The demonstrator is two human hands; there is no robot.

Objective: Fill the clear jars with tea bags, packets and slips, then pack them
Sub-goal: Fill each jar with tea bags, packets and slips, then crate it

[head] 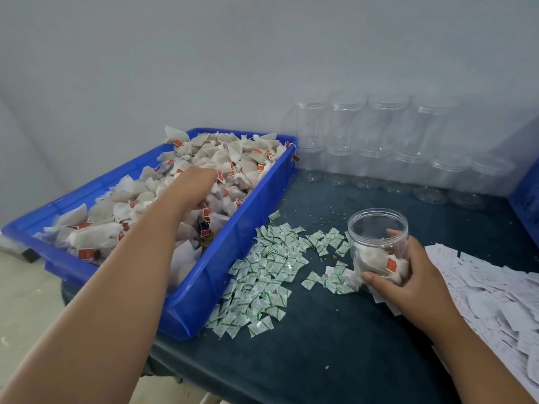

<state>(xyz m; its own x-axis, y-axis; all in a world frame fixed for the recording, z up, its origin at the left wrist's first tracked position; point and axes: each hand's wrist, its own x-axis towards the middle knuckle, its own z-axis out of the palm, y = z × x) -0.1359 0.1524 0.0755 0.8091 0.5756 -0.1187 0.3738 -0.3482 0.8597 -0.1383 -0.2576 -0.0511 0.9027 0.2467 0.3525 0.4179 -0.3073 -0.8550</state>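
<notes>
The clear jar [377,237] stands upright and lidless at the near right of the dark table cover [335,345]. The right hand [408,284] grips it, thumb and fingers curled round its lower wall. A few tea bags [379,262], one showing a red tag, lie in its bottom. Most of the jar is empty, so filling looks barely begun.

Just right of that hand spreads a pile of white paper slips [495,290]. Just left of the jar lies a scatter of small green-and-white packets [268,269], some close against its base.

Further left and back, the blue tray [221,275] is heaped with loose tea bags [233,158]. The left hand [195,185] reaches into the heap with its fingertips buried, so I cannot tell whether they have closed on anything. Against the wall, empty jars [379,135] stand stacked in two rows.

The step in hand seems to be gathering bags for the jar. A modest bunch would serve better than a fistful, since strings and tags tangle and can drag extras over the tray's rim. The jar should be held steady and the bags dropped squarely over its mouth. Let them settle loosely, so that there is room for a packet and a slip.
</notes>
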